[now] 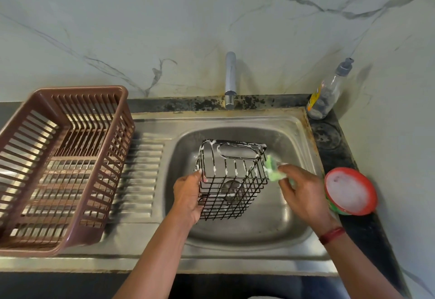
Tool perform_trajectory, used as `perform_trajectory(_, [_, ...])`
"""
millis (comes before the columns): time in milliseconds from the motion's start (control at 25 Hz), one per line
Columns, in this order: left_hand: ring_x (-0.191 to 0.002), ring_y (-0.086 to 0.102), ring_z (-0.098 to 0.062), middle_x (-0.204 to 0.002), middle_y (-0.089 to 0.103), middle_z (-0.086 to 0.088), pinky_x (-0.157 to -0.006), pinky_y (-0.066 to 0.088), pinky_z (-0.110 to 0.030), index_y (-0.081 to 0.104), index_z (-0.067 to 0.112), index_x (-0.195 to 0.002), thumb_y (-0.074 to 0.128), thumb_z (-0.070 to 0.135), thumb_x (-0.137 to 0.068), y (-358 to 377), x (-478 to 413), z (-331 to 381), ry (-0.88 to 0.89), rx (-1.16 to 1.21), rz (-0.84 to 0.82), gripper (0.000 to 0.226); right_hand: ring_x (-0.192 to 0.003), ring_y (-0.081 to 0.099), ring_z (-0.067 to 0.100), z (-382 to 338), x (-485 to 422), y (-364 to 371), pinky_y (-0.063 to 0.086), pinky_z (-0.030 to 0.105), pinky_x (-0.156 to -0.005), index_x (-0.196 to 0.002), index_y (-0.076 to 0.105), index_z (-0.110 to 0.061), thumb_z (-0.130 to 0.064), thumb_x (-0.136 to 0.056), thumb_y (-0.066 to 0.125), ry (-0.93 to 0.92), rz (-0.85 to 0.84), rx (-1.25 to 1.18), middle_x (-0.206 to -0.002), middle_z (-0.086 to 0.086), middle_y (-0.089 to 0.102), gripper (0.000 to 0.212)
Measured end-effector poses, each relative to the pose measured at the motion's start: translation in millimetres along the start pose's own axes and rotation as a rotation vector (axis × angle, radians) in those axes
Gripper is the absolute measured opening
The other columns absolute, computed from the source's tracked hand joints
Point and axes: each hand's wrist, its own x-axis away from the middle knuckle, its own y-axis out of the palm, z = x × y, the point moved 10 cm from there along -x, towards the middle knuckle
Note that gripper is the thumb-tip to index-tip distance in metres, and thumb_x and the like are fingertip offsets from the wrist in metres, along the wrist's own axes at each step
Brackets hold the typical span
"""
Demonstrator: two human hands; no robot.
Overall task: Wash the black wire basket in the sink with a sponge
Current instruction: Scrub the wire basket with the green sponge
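Left hand [188,195]: closed on the left side of the basket [231,181], thumb on the near wires, fingers mostly hidden behind. Right hand [303,192]: pinching a green sponge [273,169] in its fingertips, the sponge against the basket's upper right corner; that area is blurred, so the exact contact is unclear. Red band [332,235] on the right wrist. Basket: black wire, box-shaped, held tilted over the bowl of the sink [259,228], with the drain [231,189] visible through the mesh; whether any corner rests on the steel cannot be told. White suds line the upper wires and the looped handle opening in the far wall. Handling, judged: light, since one hand carries it; stiff, not likely to bend under scrubbing; thin wires slick with soap, so a flat grip may slide. Best hold is probably fingers hooked through the mesh or round a rim wire, on the side opposite the sponge. Sponge: soft, apt to snag on wire crossings. Surroundings: tap [230,79] behind the sink, no water visibly running; brown rack [58,169] on the drainboard to the left; red-rimmed tub [350,190] of white paste just right of the sink on the dark tabletop [334,138]; pump bottle [327,94] at the far right corner.
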Motion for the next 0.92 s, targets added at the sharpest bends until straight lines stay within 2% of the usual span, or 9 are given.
perform_trajectory(80, [-0.065,0.059,-0.022,-0.071,0.061,-0.003,-0.063,0.051,-0.034,0.062,0.016,-0.088,0.063,0.023,-0.093,0.7,-0.8,-4.7,-0.045,0.048,-0.017,0.008,-0.072,0.068,0.022,37.9,4.3,1.8,0.055,0.032,-0.063,-0.094,0.069,-0.021,0.002,-0.085,0.064,0.331,0.064,-0.269,-0.086,0.000,0.073,0.025])
perform_trajectory(160, [-0.069,0.058,-0.023,-0.073,0.061,-0.003,-0.073,0.049,-0.038,0.059,0.020,-0.076,0.057,0.023,-0.095,1.7,-3.2,-9.9,-0.090,0.092,-0.062,0.019,-0.074,0.065,0.017,63.9,15.0,11.2,0.054,0.025,-0.063,-0.090,0.065,-0.021,0.002,-0.089,0.061,0.610,0.135,-0.602,-0.079,-0.009,0.071,0.023])
perform_trajectory(240, [-0.075,0.058,-0.026,-0.079,0.062,-0.006,-0.082,0.049,-0.044,0.057,0.021,-0.076,0.056,0.022,-0.092,4.5,-3.8,-13.9,-0.120,0.162,-0.106,0.016,-0.078,0.064,0.007,68.7,19.5,17.2,0.053,0.020,-0.064,-0.093,0.063,-0.016,0.002,-0.091,0.058,0.726,0.173,-0.785,-0.080,-0.016,0.070,0.019])
perform_trajectory(320, [-0.074,0.057,-0.026,-0.082,0.062,-0.008,-0.078,0.048,-0.043,0.057,0.019,-0.076,0.056,0.020,-0.088,7.8,-2.6,-16.4,-0.142,0.218,-0.129,0.012,-0.083,0.064,0.006,67.7,20.8,19.8,0.053,0.025,-0.067,-0.095,0.063,-0.015,0.000,-0.092,0.056,0.770,0.177,-0.853,-0.084,-0.016,0.069,0.017])
perform_trajectory(480, [-0.077,0.057,-0.026,-0.081,0.060,-0.009,-0.076,0.048,-0.045,0.055,0.019,-0.070,0.056,0.019,-0.084,15.3,2.0,-20.3,-0.164,0.300,-0.144,0.014,-0.095,0.064,0.018,63.8,22.0,31.3,0.058,0.042,-0.066,-0.097,0.059,-0.023,-0.007,-0.096,0.054,0.868,0.163,-0.982,-0.104,-0.005,0.063,0.016])
perform_trajectory(640, [-0.087,0.061,-0.028,-0.086,0.061,-0.009,-0.090,0.055,-0.050,0.058,0.019,-0.076,0.054,0.019,-0.083,17.2,-3.4,-31.5,-0.170,0.447,-0.133,0.008,-0.097,0.066,0.021,54.2,11.7,32.2,0.060,0.041,-0.063,-0.108,0.055,-0.020,-0.011,-0.097,0.056,0.843,0.175,-0.990,-0.109,-0.001,0.063,0.014])
perform_trajectory(680, [-0.091,0.060,-0.030,-0.089,0.062,-0.011,-0.097,0.053,-0.052,0.058,0.018,-0.079,0.055,0.018,-0.078,19.3,-2.4,-33.5,-0.165,0.486,-0.137,0.002,-0.098,0.066,0.024,52.1,8.3,32.4,0.060,0.043,-0.065,-0.107,0.056,-0.022,-0.009,-0.096,0.059,0.819,0.178,-0.965,-0.108,0.000,0.065,0.017])
perform_trajectory(760, [-0.092,0.059,-0.032,-0.093,0.062,-0.017,-0.103,0.050,-0.053,0.055,0.016,-0.082,0.057,0.014,-0.067,23.9,1.3,-40.3,-0.189,0.518,-0.139,0.016,-0.099,0.068,0.025,47.7,1.6,32.7,0.060,0.047,-0.073,-0.106,0.056,-0.027,-0.004,-0.091,0.064,0.745,0.148,-0.828,-0.107,0.003,0.069,0.029])
perform_trajectory(920, [-0.104,0.061,-0.041,-0.106,0.061,-0.026,-0.106,0.048,-0.058,0.049,0.012,-0.085,0.056,0.011,-0.070,31.9,2.5,-56.5,-0.263,0.566,-0.189,0.016,-0.092,0.070,0.016,39.9,-6.2,42.3,0.059,0.049,-0.079,-0.115,0.056,-0.025,-0.003,-0.085,0.067,0.696,0.071,-0.649,-0.105,0.001,0.072,0.039])
